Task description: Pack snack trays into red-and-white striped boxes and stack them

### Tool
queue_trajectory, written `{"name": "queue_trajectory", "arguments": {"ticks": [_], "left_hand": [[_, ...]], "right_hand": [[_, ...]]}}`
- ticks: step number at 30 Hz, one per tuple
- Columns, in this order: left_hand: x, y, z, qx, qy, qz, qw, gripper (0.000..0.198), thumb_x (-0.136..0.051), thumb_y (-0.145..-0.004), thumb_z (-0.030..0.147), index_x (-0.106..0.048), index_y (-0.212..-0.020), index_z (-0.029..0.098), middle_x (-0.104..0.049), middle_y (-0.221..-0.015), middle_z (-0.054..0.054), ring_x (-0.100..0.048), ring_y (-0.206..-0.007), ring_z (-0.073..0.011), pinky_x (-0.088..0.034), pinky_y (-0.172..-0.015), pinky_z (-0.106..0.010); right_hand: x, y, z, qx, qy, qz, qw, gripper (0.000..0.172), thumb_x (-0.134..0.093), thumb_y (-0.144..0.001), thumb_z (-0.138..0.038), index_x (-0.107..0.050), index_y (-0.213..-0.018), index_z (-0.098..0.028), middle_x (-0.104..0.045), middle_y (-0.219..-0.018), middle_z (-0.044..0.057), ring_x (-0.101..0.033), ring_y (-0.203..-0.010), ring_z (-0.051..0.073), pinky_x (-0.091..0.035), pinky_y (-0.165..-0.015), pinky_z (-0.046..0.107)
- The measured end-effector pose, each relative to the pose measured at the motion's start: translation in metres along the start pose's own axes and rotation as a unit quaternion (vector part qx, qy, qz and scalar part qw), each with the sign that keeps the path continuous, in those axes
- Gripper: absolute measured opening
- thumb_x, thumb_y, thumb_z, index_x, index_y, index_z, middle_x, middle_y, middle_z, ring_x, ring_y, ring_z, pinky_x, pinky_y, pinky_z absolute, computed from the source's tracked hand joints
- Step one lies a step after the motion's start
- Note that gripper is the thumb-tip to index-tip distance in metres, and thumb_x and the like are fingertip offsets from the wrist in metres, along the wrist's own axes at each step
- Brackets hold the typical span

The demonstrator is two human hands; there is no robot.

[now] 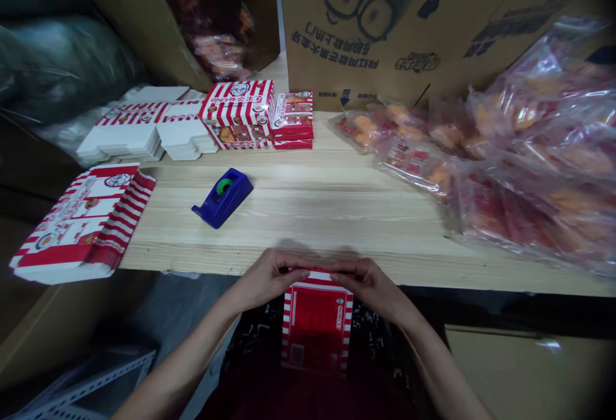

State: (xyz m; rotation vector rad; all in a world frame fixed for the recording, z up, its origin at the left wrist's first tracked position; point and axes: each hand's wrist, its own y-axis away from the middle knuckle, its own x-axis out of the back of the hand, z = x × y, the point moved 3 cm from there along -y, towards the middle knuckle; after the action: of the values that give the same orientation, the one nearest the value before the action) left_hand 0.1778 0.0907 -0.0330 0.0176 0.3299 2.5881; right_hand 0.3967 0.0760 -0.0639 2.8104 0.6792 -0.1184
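Note:
A red and white striped carton [316, 327] stands upright over my lap, just in front of the wooden table's near edge [308, 260]. My left hand [266, 277] grips the carton's top left corner, fingers curled over the flap. At the top right corner my right hand [368, 281] does the same. Both hands' fingertips almost meet over the top edge. A blue tape dispenser [222, 197] with a green roll lies on the table, beyond my left hand.
Stacks of flat striped cartons [79, 221] [144, 128] lie at the left. Filled cartons [253, 115] are stacked at the back centre. Clear bags of red and orange packets [520, 163] pile up at the right. Big cardboard boxes [409, 22] stand behind.

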Motion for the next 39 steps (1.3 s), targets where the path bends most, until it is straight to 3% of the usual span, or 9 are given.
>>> {"name": "queue_trajectory", "arguments": {"ticks": [7,10,16,19,24,32,34,36,39], "left_hand": [[0.0,0.004,-0.008,0.003,-0.012,0.002,1.0,0.02,-0.07,-0.093,0.026,-0.082,-0.109,0.03,-0.081,-0.106,-0.007,-0.072,-0.104,-0.0269,-0.048,-0.104,-0.042],[0.001,0.012,-0.01,-0.003,-0.017,0.04,0.999,0.019,-0.072,-0.091,0.024,-0.082,-0.106,0.03,-0.081,-0.105,-0.006,-0.072,-0.104,-0.0269,-0.049,-0.101,-0.039],[-0.005,0.037,-0.003,-0.045,-0.047,0.044,0.997,0.033,-0.071,-0.091,0.017,-0.078,-0.12,0.031,-0.075,-0.127,-0.008,-0.063,-0.129,-0.0292,-0.039,-0.118,-0.041],[-0.008,0.044,-0.003,-0.058,-0.093,0.027,0.994,0.041,-0.072,-0.092,0.019,-0.072,-0.13,0.033,-0.069,-0.138,-0.007,-0.055,-0.139,-0.0291,-0.034,-0.122,-0.043],[-0.003,0.038,-0.015,-0.055,-0.133,0.033,0.989,0.032,-0.064,-0.099,0.027,-0.073,-0.129,0.033,-0.07,-0.137,-0.008,-0.062,-0.131,-0.0282,-0.042,-0.116,-0.043],[-0.016,0.035,-0.018,-0.074,-0.101,0.069,0.99,0.025,-0.062,-0.1,0.029,-0.08,-0.116,0.034,-0.077,-0.122,-0.009,-0.069,-0.118,-0.0279,-0.05,-0.105,-0.043],[-0.005,0.039,-0.014,-0.085,-0.117,0.107,0.984,0.027,-0.063,-0.099,0.031,-0.077,-0.122,0.034,-0.074,-0.131,-0.009,-0.065,-0.128,-0.0279,-0.046,-0.113,-0.044],[0.028,0.045,-0.004,-0.104,-0.152,0.206,0.961,0.037,-0.067,-0.097,0.034,-0.07,-0.133,0.033,-0.064,-0.146,-0.009,-0.054,-0.141,-0.0277,-0.037,-0.121,-0.044],[0.107,0.059,0.023,-0.147,-0.23,0.444,0.854,0.045,-0.072,-0.09,0.042,-0.067,-0.132,0.025,-0.05,-0.159,-0.012,-0.042,-0.15,-0.0298,-0.026,-0.127,-0.047]], "right_hand": [[0.0,-0.006,-0.002,0.009,0.051,-0.002,0.999,0.021,-0.072,-0.092,-0.037,-0.08,-0.111,-0.035,-0.082,-0.104,0.003,-0.074,-0.1,0.027,-0.054,-0.102,0.058],[-0.005,0.003,-0.004,0.028,0.039,0.005,0.999,0.023,-0.066,-0.096,-0.035,-0.078,-0.116,-0.038,-0.081,-0.113,0.001,-0.071,-0.111,0.027,-0.047,-0.112,0.061],[-0.012,0.036,-0.012,0.071,0.125,-0.012,0.989,0.043,-0.059,-0.102,-0.031,-0.059,-0.143,-0.044,-0.056,-0.155,-0.004,-0.043,-0.151,0.028,-0.021,-0.129,0.064],[-0.014,0.042,-0.013,0.082,0.153,-0.024,0.984,0.049,-0.058,-0.102,-0.029,-0.051,-0.149,-0.045,-0.048,-0.161,-0.004,-0.035,-0.155,0.028,-0.02,-0.13,0.063],[-0.017,0.038,-0.009,0.107,0.178,-0.032,0.978,0.047,-0.047,-0.107,-0.025,-0.05,-0.149,-0.045,-0.049,-0.16,-0.004,-0.03,-0.158,0.025,-0.02,-0.129,0.065],[-0.019,0.018,0.007,0.119,0.164,0.046,0.978,0.031,-0.066,-0.097,-0.035,-0.074,-0.127,-0.04,-0.076,-0.127,0.008,-0.07,-0.119,0.034,-0.053,-0.107,0.064],[-0.018,0.013,0.012,0.149,0.159,0.046,0.975,0.027,-0.064,-0.098,-0.038,-0.077,-0.121,-0.039,-0.078,-0.124,0.009,-0.07,-0.118,0.035,-0.055,-0.104,0.063],[-0.014,0.012,0.016,0.159,0.165,0.046,0.972,0.027,-0.063,-0.097,-0.041,-0.079,-0.118,-0.038,-0.077,-0.124,0.009,-0.071,-0.119,0.034,-0.058,-0.104,0.059],[-0.007,0.019,0.021,0.129,0.192,0.05,0.972,0.027,-0.065,-0.096,-0.045,-0.081,-0.115,-0.034,-0.078,-0.124,0.01,-0.073,-0.117,0.031,-0.06,-0.103,0.05]]}}
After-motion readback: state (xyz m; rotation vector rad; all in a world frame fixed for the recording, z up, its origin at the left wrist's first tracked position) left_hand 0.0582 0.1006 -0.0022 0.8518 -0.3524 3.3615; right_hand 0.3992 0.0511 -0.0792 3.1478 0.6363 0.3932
